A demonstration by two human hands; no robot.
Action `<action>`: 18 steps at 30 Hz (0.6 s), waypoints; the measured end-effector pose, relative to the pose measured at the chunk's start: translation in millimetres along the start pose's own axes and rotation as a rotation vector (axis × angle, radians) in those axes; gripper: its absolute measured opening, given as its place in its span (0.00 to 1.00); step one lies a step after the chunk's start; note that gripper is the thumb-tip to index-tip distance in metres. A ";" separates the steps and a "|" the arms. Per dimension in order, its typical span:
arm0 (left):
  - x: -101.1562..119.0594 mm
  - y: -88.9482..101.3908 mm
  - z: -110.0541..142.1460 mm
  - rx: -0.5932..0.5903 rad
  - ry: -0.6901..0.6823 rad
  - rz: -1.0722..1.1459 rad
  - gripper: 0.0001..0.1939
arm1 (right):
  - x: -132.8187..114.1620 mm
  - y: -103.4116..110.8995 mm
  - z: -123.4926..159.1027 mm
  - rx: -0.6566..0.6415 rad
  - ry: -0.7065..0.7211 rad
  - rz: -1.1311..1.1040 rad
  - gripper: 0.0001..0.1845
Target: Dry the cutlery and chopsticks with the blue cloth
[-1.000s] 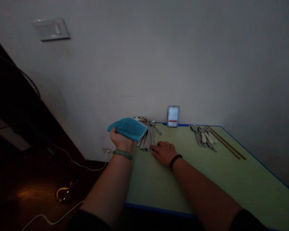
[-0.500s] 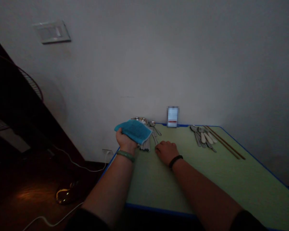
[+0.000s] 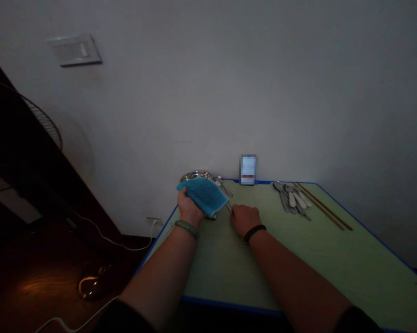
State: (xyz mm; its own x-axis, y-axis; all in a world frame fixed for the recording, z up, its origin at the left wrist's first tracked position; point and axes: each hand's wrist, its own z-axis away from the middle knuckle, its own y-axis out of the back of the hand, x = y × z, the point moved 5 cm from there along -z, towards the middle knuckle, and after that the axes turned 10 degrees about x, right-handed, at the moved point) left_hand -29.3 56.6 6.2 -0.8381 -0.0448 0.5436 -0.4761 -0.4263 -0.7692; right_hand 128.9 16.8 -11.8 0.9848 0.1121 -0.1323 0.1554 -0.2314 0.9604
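My left hand (image 3: 190,209), with a green bangle at the wrist, holds up a blue cloth (image 3: 206,194) with a pale edge. Pinched in my right hand (image 3: 245,219) is a thin metal piece of cutlery (image 3: 229,207); its far part is hidden at the cloth's right edge, so its kind does not show. Behind the cloth a shiny metal bowl (image 3: 198,174) stands at the far left of the table. Spoons (image 3: 225,186) lie beside it, partly covered by the cloth, which also hides most of the other cutlery under it.
The green table (image 3: 225,273) has a blue rim and stands against a grey wall. A phone (image 3: 248,169) leans on the wall at the back edge. To the right lie several spoons and white-handled cutlery (image 3: 296,198) and two long chopsticks (image 3: 324,206). A white cable (image 3: 125,247) runs at the left.
My left hand has moved right with the cloth, towards my right hand. My right hand has shifted slightly right and lifted the piece of cutlery, whose end now meets the cloth's edge.
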 end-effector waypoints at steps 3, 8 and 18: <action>-4.3 1.4 -1.4 0.021 0.024 -0.004 0.22 | 0.4 -0.2 -1.3 -0.003 -0.005 0.014 0.17; -10.8 0.6 -0.5 0.011 0.065 -0.042 0.22 | 0.7 0.6 -3.7 -0.011 0.022 0.044 0.20; -9.7 -2.0 7.1 0.040 0.071 -0.033 0.20 | 9.4 2.8 -3.4 -0.014 -0.031 0.069 0.22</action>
State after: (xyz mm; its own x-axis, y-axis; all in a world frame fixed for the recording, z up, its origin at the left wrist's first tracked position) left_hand -18.3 51.5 4.8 -0.8398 0.0332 0.5419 -0.4936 -0.4622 -0.7367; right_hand 138.4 20.4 -9.6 0.9951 0.0663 -0.0732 0.0863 -0.2241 0.9707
